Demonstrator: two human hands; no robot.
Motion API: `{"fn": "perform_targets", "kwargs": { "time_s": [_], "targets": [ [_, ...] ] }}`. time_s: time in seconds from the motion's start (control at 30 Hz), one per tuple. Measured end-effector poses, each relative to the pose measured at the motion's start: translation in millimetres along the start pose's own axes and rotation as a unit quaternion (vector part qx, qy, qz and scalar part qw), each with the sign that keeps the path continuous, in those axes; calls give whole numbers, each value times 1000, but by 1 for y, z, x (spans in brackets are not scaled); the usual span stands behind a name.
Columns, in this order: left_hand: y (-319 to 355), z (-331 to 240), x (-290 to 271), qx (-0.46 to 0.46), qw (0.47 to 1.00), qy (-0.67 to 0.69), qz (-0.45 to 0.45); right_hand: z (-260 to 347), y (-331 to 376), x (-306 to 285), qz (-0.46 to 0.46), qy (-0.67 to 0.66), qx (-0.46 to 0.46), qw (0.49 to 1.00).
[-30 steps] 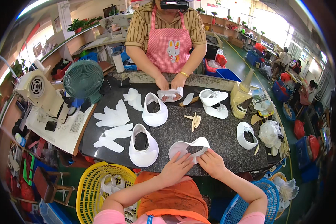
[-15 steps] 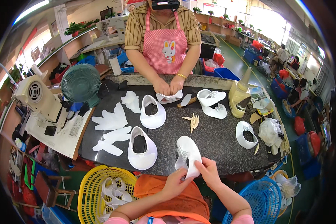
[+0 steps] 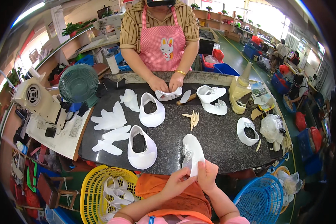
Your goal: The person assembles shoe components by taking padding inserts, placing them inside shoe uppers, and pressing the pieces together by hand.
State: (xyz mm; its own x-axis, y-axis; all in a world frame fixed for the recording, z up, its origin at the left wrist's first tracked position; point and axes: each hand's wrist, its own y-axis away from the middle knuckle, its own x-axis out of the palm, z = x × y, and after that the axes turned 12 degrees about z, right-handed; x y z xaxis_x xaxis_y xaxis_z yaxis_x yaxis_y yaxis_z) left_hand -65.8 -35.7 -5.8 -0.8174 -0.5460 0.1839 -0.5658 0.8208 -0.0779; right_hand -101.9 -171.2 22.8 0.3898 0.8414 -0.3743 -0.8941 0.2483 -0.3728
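White folded fabric shoe upper (image 3: 192, 154) pinched by fingers of left hand (image 3: 175, 183) and right hand (image 3: 207, 175) at dark speckled counter (image 3: 216, 142) near edge, six o'clock; bare stone toward three.

We see a bright, evenly lit scene, with daylight pouring in from the windows (image 3: 306, 33) at the upper right, which are washed out by glare. The dark table (image 3: 212, 138) shows soft sheen and only faint shadows. Straight edges bend near the rim, where black corners close in.
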Motion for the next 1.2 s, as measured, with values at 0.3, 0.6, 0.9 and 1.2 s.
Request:
{"fn": "perform_targets", "kwargs": {
  "time_s": [0.3, 0.6, 0.9, 1.2],
  "targets": [
    [-4, -6, -1, -27, 993, 102, -49, -18, -6, 1, 27, 1, -65, 997],
    [-12, -16, 5, 35, 962, -266, -60, -6, -21, 4, -31, -90, 111, 989],
    [4, -30, 13, -99, 974, -204, -17, -14, -20, 11, 21, -173, 142, 974],
    [-8, -42, -32, 51, 944, 258, -199, 0, -55, -9, -79, -429, 243, 866]
  ]
}}
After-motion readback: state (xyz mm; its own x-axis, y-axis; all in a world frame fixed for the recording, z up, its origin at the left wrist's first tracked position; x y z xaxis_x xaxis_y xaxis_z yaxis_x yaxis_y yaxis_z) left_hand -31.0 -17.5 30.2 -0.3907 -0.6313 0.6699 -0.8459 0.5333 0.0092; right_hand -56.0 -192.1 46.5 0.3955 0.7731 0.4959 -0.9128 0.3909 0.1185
